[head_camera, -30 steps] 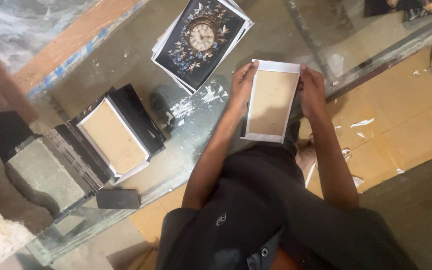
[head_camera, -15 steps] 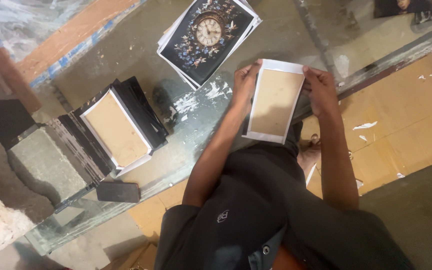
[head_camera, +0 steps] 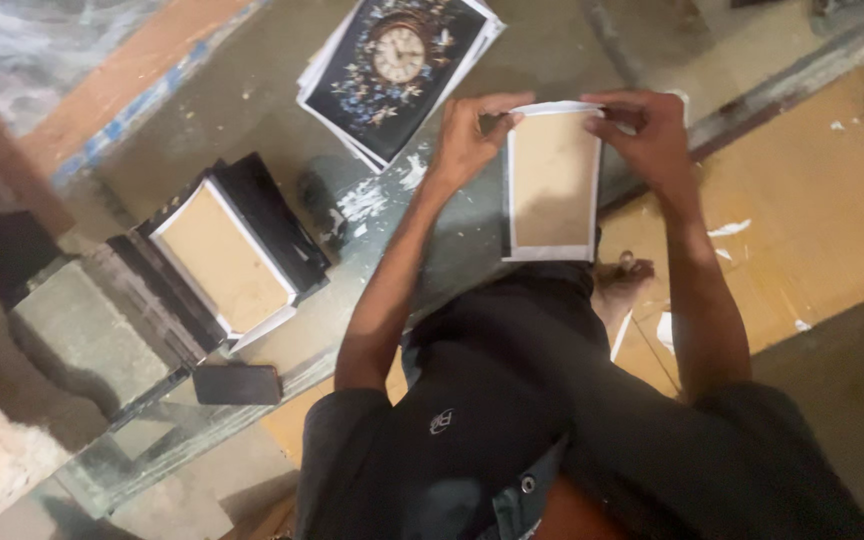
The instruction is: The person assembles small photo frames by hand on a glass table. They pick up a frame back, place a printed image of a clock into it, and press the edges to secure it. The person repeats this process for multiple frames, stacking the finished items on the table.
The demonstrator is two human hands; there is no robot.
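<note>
A picture frame [head_camera: 552, 180] lies face down on the glass table [head_camera: 252, 110], showing a tan backing board with a white border. My left hand [head_camera: 472, 135] pinches its top left corner and my right hand [head_camera: 647, 130] pinches its top right corner. A stack of prints [head_camera: 397, 65] with a clock and flowers on a dark ground lies just left of my left hand. A pile of black frames [head_camera: 227, 255] with a tan back on top sits further left on the table.
A dark phone [head_camera: 237, 383] lies near the table's front edge. A wooden strip [head_camera: 122, 85] runs along the far left. Yellow floor [head_camera: 812, 230] shows at right under the glass. My dark shirt [head_camera: 512, 400] fills the lower middle.
My hands have shifted from the frame's sides to its top edge, fingertips now pinching the top corners. The view has moved slightly; the frame stays in place.
</note>
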